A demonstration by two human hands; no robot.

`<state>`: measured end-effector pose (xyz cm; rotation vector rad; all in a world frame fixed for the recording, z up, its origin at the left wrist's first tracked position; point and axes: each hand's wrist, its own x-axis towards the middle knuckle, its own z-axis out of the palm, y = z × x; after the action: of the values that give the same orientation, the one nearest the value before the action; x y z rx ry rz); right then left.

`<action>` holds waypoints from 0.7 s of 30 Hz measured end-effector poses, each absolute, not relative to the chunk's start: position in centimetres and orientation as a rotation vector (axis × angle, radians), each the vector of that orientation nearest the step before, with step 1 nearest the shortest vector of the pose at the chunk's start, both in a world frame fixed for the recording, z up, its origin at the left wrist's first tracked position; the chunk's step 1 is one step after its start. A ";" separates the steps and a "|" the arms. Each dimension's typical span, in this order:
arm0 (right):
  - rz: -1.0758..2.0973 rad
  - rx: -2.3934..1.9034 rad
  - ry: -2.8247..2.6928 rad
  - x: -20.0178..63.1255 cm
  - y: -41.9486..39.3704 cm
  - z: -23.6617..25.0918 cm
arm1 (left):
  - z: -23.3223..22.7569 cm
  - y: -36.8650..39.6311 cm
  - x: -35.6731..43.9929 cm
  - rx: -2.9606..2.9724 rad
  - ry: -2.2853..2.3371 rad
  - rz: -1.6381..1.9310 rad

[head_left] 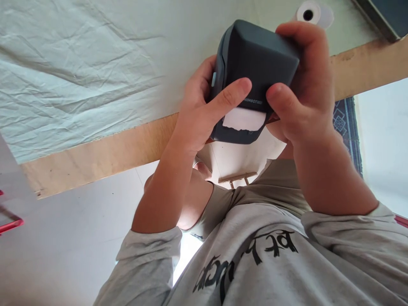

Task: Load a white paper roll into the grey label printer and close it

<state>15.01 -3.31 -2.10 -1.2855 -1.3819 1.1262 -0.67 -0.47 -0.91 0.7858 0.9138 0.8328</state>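
Note:
I hold a dark grey label printer (255, 55) close in front of my chest, above the table's edge. My left hand (200, 114) grips its left side, with the forefinger stretched across the front just above the slot. My right hand (306, 93) wraps over the top and right side, thumb pressed on the front. A short piece of white label paper (244, 119) sticks out of the slot between my forefinger and thumb. My grey long-sleeved shirt (270, 255) with black lettering fills the bottom of the view.
A table covered by a creased white cloth (79, 63) with a bare wooden edge (111, 148) runs across the view. A white roll (307, 13) lies on it at the back. A patterned blue rug (346, 123) is on the floor at right, and a red frame (9, 225) at far left.

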 end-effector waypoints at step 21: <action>0.877 -1.216 -1.876 16.7 -3.5 -2.0 | -1.0 -1.4 0.3 0.985 0.765 0.900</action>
<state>16.73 -3.54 -2.02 -1.2160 -1.8761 0.8772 0.28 -1.40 -1.04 0.9854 0.7645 0.9000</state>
